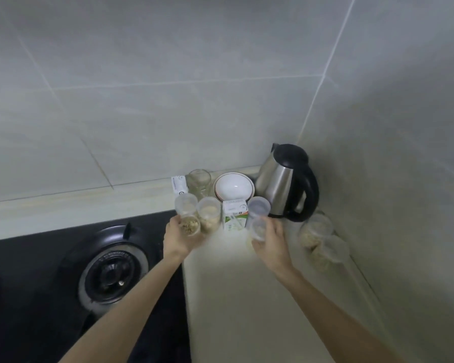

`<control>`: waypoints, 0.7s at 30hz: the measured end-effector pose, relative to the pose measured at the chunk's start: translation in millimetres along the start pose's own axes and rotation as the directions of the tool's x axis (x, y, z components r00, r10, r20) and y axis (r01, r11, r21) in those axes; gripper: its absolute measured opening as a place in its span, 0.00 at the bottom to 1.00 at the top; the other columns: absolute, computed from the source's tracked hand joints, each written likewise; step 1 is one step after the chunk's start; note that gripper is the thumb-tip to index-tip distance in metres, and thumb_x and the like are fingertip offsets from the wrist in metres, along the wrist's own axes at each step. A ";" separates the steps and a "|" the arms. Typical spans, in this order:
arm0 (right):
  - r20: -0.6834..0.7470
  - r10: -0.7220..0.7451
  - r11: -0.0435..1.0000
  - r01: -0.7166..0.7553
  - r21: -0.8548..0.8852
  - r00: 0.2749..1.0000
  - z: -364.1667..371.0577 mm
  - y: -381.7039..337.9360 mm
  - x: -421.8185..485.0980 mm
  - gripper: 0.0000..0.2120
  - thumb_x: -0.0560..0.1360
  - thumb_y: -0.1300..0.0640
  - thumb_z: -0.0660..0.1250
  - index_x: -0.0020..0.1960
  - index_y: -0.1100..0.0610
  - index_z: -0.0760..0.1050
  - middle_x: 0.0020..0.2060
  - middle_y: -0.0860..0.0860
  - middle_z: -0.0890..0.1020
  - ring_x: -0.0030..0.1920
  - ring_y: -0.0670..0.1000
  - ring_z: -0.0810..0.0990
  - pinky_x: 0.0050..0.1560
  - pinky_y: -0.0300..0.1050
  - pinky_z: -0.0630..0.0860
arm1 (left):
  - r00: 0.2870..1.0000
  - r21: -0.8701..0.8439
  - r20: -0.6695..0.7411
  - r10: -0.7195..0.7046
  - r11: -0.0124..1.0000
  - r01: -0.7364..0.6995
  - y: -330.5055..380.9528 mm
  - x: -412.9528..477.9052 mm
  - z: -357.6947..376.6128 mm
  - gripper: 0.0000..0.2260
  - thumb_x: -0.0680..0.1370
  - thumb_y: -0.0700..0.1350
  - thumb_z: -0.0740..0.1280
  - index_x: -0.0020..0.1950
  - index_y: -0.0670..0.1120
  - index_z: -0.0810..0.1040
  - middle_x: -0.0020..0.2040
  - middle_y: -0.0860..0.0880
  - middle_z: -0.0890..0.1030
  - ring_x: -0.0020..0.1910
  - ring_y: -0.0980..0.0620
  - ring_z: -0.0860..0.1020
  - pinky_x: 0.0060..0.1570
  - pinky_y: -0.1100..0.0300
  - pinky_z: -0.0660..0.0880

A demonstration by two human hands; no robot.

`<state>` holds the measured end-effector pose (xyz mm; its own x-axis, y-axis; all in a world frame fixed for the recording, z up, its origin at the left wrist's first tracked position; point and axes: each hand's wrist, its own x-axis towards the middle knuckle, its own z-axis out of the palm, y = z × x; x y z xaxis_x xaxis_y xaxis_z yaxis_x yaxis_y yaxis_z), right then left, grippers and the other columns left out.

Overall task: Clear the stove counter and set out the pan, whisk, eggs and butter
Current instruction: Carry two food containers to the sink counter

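My left hand (pixel 178 238) grips a clear plastic jar of brownish bits (pixel 189 218) at the counter's left edge, beside the stove. A second clear jar with pale contents (pixel 209 216) stands touching it on the right. My right hand (pixel 269 244) holds another clear plastic jar (pixel 257 227), blurred, just in front of a lidded plastic jar (pixel 258 206). The pale counter (pixel 233 284) runs toward me between both arms. No pan, whisk, eggs or butter is in view.
A steel kettle with black handle (pixel 286 184) fills the back corner. Stacked white bowls (pixel 233 188), a glass jar (pixel 199 182), a white packet (pixel 179 186) and a small carton (pixel 235 214) crowd the back. Two clear jars (pixel 323 242) stand along the right wall. A black gas burner (pixel 113 273) lies left.
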<state>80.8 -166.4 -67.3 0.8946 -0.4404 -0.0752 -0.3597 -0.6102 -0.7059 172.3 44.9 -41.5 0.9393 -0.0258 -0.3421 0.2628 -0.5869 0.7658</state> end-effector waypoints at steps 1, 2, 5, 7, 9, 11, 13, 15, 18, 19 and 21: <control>0.006 -0.009 1.000 0.009 0.006 1.000 -1.0 2.2 2.2 0.26 0.69 0.65 0.67 0.66 0.56 0.68 0.60 0.53 0.68 0.61 0.56 0.71 0.62 0.48 0.70 | 1.000 -0.007 -0.030 -0.005 1.000 0.005 2.4 -3.2 1.3 0.38 0.58 0.54 0.78 0.65 0.45 0.71 0.60 0.47 0.77 0.59 0.44 0.77 0.58 0.48 0.74; 0.017 -0.022 1.000 0.022 0.007 1.000 -3.3 3.9 4.1 0.26 0.69 0.64 0.68 0.66 0.55 0.68 0.59 0.52 0.69 0.60 0.55 0.72 0.60 0.48 0.70 | 0.998 -0.020 -0.056 -0.014 1.000 0.013 4.8 -5.3 2.7 0.35 0.61 0.50 0.78 0.65 0.45 0.71 0.59 0.47 0.77 0.59 0.45 0.76 0.58 0.50 0.74; 0.037 -0.061 0.998 0.062 -0.008 0.997 -8.1 10.2 9.1 0.26 0.68 0.62 0.70 0.65 0.53 0.69 0.58 0.52 0.71 0.58 0.55 0.74 0.58 0.49 0.73 | 0.993 -0.038 -0.113 -0.019 0.999 0.015 4.9 -6.0 7.3 0.31 0.63 0.47 0.79 0.63 0.47 0.73 0.56 0.48 0.80 0.57 0.46 0.77 0.56 0.53 0.74; 0.044 -0.091 0.995 0.092 -0.028 0.995 -10.0 11.8 9.3 0.26 0.68 0.60 0.70 0.65 0.51 0.70 0.57 0.51 0.72 0.57 0.54 0.75 0.57 0.47 0.73 | 0.991 -0.027 -0.134 0.002 1.000 -0.005 2.0 -6.8 8.7 0.30 0.62 0.49 0.79 0.62 0.48 0.74 0.54 0.50 0.81 0.55 0.48 0.78 0.55 0.54 0.75; 0.062 -0.137 0.989 0.140 -0.048 0.989 -11.7 8.8 7.9 0.26 0.68 0.56 0.72 0.65 0.49 0.70 0.57 0.51 0.73 0.57 0.54 0.75 0.55 0.46 0.73 | 0.990 -0.049 -0.140 0.007 0.999 -0.014 1.2 -9.6 8.4 0.29 0.62 0.49 0.79 0.61 0.50 0.75 0.53 0.51 0.81 0.54 0.49 0.79 0.53 0.57 0.74; 0.068 -0.173 0.985 0.174 0.001 0.983 -13.2 1.1 5.5 0.27 0.68 0.51 0.73 0.64 0.45 0.69 0.56 0.48 0.73 0.56 0.51 0.75 0.53 0.45 0.74 | 0.990 -0.074 -0.141 0.033 0.996 -0.044 2.7 -12.6 6.0 0.29 0.62 0.51 0.80 0.60 0.51 0.76 0.52 0.53 0.81 0.52 0.51 0.79 0.50 0.60 0.73; 0.082 -0.220 0.972 0.210 0.107 0.972 -16.9 -13.1 2.9 0.26 0.67 0.47 0.74 0.63 0.40 0.69 0.57 0.43 0.74 0.56 0.47 0.75 0.52 0.45 0.76 | 0.987 -0.109 -0.148 0.065 0.991 -0.082 5.1 -19.6 -2.1 0.30 0.61 0.52 0.81 0.60 0.51 0.76 0.50 0.55 0.81 0.49 0.55 0.80 0.49 0.62 0.74; 0.110 -0.273 0.948 0.247 0.202 0.956 -19.0 -31.5 1.5 0.27 0.66 0.46 0.75 0.61 0.39 0.69 0.57 0.40 0.75 0.58 0.44 0.75 0.54 0.46 0.77 | 0.983 -0.150 -0.160 0.090 0.982 -0.114 5.7 -29.1 -15.0 0.32 0.60 0.52 0.81 0.61 0.52 0.77 0.50 0.57 0.82 0.48 0.58 0.81 0.52 0.61 0.76; 0.170 -0.331 0.889 0.246 0.387 0.928 -19.1 -64.0 -1.9 0.29 0.64 0.51 0.77 0.60 0.41 0.68 0.57 0.39 0.76 0.57 0.45 0.77 0.54 0.50 0.79 | 0.965 -0.219 -0.237 0.110 0.962 -0.163 2.4 -51.1 -40.0 0.34 0.60 0.50 0.82 0.63 0.52 0.73 0.52 0.58 0.81 0.48 0.60 0.80 0.50 0.63 0.76; 0.202 -0.349 0.867 0.234 0.439 0.915 -16.7 -76.7 -5.9 0.30 0.64 0.53 0.78 0.60 0.42 0.68 0.57 0.40 0.77 0.56 0.46 0.78 0.54 0.50 0.79 | 0.954 -0.243 -0.283 0.096 0.955 -0.168 -1.5 -62.7 -51.5 0.33 0.60 0.49 0.82 0.62 0.52 0.72 0.52 0.57 0.81 0.48 0.60 0.80 0.48 0.64 0.75; 0.230 -0.396 0.840 0.249 0.483 0.889 -8.4 -98.2 -12.6 0.31 0.63 0.54 0.79 0.60 0.44 0.68 0.57 0.41 0.77 0.55 0.46 0.79 0.54 0.49 0.79 | 0.932 -0.272 -0.356 0.072 0.946 -0.177 -9.9 -83.4 -74.2 0.30 0.61 0.48 0.82 0.58 0.50 0.72 0.50 0.55 0.81 0.46 0.61 0.80 0.44 0.68 0.74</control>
<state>102.6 -106.6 8.9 0.9987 0.0009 0.0507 0.0486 -0.3039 -0.9515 107.7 112.9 19.8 0.9726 0.2217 -0.0698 0.1422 -0.3300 0.9332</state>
